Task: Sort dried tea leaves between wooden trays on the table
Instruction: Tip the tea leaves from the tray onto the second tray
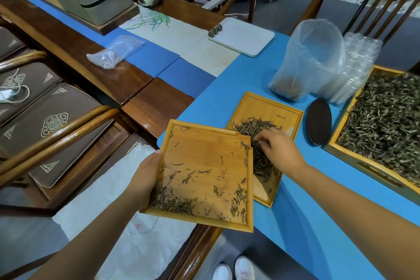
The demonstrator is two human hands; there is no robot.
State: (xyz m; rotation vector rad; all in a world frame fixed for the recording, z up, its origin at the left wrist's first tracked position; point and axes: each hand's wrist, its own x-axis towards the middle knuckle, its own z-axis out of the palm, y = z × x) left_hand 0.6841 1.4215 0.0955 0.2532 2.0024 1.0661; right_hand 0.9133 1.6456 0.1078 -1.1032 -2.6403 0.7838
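Note:
My left hand [145,175] grips the left edge of a square wooden tray [204,150], held tilted above the table's near edge; scattered tea leaves cling to it, most at its lower left corner. Its right side overlaps a second wooden tray [268,107] lying on the blue table cover, which holds a pile of dried tea leaves [252,127]. My right hand [278,145] reaches into that pile with bent fingers touching the leaves; whether it pinches any is hidden. A large wooden tray [336,145] full of tea leaves sits at the right.
A clear plastic bag [311,57] stands behind the trays beside stacked clear plastic containers [359,63]. A dark oval dish [318,120] lies between the trays. A white tray [245,36] with small tea balls sits further back. Chairs stand at left and behind.

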